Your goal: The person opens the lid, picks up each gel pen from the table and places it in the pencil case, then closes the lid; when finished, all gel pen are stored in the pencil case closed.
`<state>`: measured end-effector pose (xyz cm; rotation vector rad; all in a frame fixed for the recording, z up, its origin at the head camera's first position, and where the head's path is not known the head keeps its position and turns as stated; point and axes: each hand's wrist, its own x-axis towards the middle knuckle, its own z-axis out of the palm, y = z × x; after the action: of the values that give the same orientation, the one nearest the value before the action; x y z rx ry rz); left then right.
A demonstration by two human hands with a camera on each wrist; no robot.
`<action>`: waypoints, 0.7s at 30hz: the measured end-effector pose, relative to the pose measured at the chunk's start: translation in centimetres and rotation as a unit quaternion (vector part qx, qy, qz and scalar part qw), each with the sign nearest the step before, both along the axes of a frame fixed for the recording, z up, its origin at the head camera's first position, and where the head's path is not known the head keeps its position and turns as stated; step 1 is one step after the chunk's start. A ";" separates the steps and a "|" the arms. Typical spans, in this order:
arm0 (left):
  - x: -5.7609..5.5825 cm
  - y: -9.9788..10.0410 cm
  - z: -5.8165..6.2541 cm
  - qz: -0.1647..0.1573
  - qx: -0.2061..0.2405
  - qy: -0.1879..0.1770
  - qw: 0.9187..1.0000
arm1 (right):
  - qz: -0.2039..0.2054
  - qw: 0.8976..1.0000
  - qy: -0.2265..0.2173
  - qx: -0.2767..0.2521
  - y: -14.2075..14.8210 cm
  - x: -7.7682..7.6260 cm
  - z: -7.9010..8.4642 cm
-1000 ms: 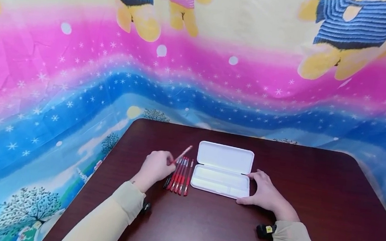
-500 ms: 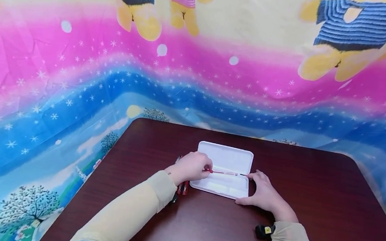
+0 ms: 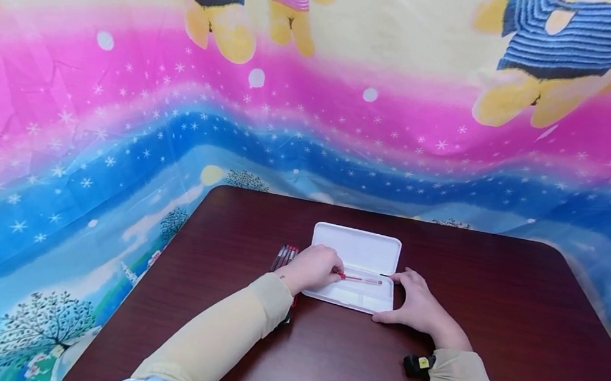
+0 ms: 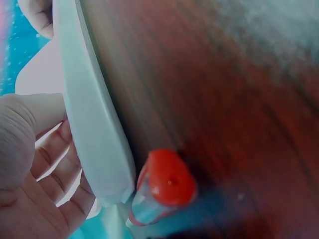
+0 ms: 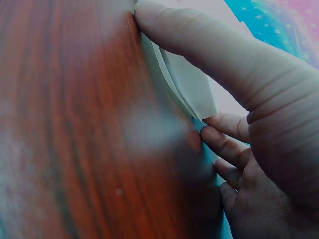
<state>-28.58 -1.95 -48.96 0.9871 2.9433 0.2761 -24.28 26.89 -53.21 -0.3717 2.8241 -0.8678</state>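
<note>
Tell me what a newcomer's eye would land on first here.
Probably the vivid pink-and-blue backdrop filling the upper part of the head view, behind the dark table. Next, the open white case on the tabletop: the left hand pinches a red pen over its base, while the right hand touches its right end.

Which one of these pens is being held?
The red pen in the left hand, pointing lengthwise along the open white case; the other visible pens lie on the table, left of the case.
</note>
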 end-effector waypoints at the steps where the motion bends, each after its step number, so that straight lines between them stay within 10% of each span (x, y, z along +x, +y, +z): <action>1: 0.0 0.0 0.0 0.003 0.000 -0.003 1.000 | 0.000 1.000 0.000 0.000 -0.1 0.0 0.0; 11: 0.4 -2.2 1.3 0.074 0.068 -0.011 0.995 | 0.005 1.000 0.006 0.000 -0.3 -0.2 0.0; 21: 3.6 -8.3 1.2 0.234 0.155 0.013 0.960 | 0.002 1.000 0.006 -0.002 0.0 -0.1 -0.1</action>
<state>-24.95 -10.27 -47.77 0.2845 3.1807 0.7586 -24.36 26.88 -53.27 -0.3833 2.8317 -0.8724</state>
